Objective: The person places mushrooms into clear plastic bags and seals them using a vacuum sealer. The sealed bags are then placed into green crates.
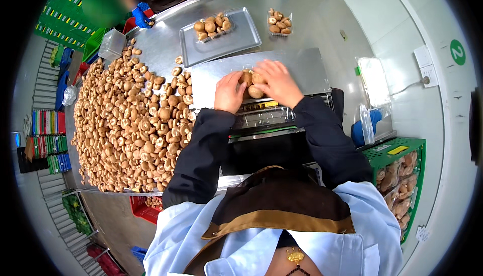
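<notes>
Several brown-capped shiitake mushrooms point(255, 91) lie in a small cluster on a flat metal plate point(206, 92). My left hand point(229, 93) is cupped against the left side of the cluster, its fingers curled on the caps. From the right, my right hand point(279, 83) reaches over the same mushrooms with bent fingers touching them. Both hands partly cover the cluster, so whether a tray lies beneath it is hidden. Just below the plate is a machine point(264, 117) with a dark front and a yellow label strip.
A large heap of loose shiitake point(126, 120) spreads on the left. Beyond the plate, a grey tray point(246, 37) bears a filled pack; another mushroom pack point(279, 22) stands right. A co-worker's blue-gloved hand point(141, 18) is across the table. A green crate point(420, 175) holds bagged mushrooms.
</notes>
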Available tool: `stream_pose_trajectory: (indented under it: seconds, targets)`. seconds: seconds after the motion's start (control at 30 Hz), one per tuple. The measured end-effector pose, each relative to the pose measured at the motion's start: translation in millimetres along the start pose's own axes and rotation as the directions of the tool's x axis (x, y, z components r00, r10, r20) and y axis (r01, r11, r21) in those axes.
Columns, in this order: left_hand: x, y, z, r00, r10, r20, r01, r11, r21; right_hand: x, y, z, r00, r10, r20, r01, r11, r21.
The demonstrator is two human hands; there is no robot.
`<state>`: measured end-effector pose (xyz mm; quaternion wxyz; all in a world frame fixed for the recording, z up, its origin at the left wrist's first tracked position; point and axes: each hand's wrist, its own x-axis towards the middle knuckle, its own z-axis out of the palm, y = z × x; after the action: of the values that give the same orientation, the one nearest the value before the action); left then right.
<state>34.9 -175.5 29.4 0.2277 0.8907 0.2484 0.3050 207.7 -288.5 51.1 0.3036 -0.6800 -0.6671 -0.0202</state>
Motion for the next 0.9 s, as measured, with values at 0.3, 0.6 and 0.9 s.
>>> stream_pose_trajectory:
  seconds: [0.3, 0.6, 0.9]
  targets:
    - [-16.2, 1.7, -16.6, 0.997, -0.035, -0.062, 0.037, 0.999, 0.031, -6.7, 24.9, -15.9, 0.996, -0.067, 0.052, 0.055, 0.977, 0.208]
    - [-121.6, -18.0, -57.8, 0.904, -0.424, -0.057, 0.411, 0.824, 0.391, -138.1, 6.5, -70.7, 0.781, 0.624, -0.011, -0.588, 0.73, -0.349]
    - [-100.2, -25.5, -90.2, 0.634, -0.426, 0.645, 0.767, 0.24, -0.596, -147.1, 26.8, -76.5, 0.738, 0.395, 0.547, -0.669, 0.315, 0.674]
